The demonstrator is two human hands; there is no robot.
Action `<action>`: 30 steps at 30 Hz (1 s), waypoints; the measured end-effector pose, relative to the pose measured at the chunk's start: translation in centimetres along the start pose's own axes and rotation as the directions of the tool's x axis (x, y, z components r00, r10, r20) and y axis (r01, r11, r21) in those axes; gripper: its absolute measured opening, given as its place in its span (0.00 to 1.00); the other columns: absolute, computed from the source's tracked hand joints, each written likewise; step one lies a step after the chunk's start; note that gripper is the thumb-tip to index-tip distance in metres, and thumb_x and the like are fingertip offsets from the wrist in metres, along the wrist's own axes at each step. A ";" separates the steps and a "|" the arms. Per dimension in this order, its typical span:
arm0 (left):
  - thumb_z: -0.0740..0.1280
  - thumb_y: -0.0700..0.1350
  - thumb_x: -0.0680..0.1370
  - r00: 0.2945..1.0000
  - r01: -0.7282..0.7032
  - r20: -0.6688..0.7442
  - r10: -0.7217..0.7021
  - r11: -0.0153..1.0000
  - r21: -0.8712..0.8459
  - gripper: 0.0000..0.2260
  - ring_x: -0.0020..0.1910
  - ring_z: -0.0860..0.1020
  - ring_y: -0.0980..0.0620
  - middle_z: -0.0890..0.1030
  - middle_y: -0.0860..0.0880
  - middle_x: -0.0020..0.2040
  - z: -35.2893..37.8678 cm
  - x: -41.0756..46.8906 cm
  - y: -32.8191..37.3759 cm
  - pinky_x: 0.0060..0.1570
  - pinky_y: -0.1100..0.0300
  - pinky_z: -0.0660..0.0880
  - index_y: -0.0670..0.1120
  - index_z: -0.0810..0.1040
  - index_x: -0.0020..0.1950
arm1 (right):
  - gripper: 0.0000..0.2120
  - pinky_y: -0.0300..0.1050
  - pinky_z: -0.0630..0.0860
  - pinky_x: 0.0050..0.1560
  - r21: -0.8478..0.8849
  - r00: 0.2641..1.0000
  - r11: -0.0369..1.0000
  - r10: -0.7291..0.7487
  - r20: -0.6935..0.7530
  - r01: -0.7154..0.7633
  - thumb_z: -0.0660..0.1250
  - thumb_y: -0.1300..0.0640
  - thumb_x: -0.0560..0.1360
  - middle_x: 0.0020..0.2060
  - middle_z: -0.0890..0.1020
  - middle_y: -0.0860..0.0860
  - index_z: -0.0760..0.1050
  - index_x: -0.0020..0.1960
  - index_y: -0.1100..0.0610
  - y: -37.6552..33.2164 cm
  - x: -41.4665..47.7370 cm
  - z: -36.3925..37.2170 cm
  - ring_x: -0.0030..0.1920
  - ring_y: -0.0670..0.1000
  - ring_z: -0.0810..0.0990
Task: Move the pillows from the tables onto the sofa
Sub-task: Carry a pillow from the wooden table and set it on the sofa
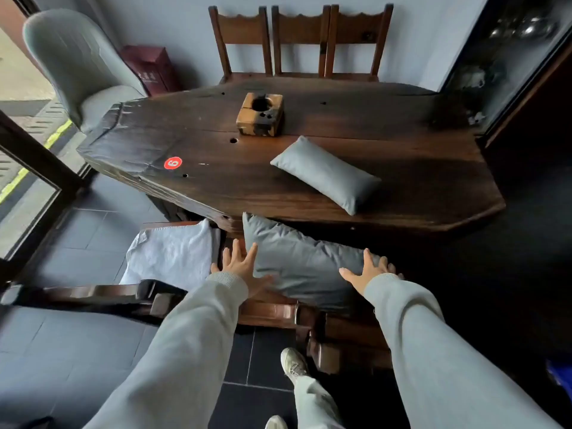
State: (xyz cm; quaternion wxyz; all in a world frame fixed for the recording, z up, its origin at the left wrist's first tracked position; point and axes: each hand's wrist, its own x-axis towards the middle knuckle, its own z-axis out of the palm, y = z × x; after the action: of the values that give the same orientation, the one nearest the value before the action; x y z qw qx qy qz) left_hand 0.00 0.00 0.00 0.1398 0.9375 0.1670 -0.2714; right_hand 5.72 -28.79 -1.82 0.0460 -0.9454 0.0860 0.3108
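Note:
A small grey pillow (pixel 326 174) lies flat on the dark wooden table (pixel 192 150), near its front right edge. A bigger grey pillow (pixel 297 261) rests below the table edge on a wooden seat (pixel 272 309). My left hand (pixel 240 267) is spread open at that pillow's left end, thumb against its lower corner. My right hand (pixel 370 270) lies flat with fingers apart on the pillow's right end. Neither hand is closed around it.
A wooden block with holes (pixel 260 114) sits mid-table and a red round sticker (pixel 173 163) near the left edge. Three wooden chairs (pixel 300 41) line the far side. A grey armchair (pixel 80 66) stands at the left. A white cloth (pixel 173 252) covers the neighbouring seat.

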 end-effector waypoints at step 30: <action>0.73 0.39 0.73 0.999 0.036 0.026 -0.041 0.984 0.175 0.44 0.69 0.69 0.34 0.55 0.42 0.76 1.4 24.7 -0.8 0.66 0.45 0.74 0.58 0.56 0.83 | 0.53 0.55 0.75 0.67 0.050 0.926 0.997 0.039 0.376 -0.062 0.83 0.40 0.64 0.75 0.69 0.56 0.58 0.82 0.46 0.7 19.3 2.4 0.74 0.60 0.70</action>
State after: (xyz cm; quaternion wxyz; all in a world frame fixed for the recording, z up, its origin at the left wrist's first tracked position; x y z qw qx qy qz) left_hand 18.72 6.08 -15.03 0.0543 0.9386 0.1587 -0.3016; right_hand 19.50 -31.69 -15.31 0.0826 -0.8642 0.1093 0.4841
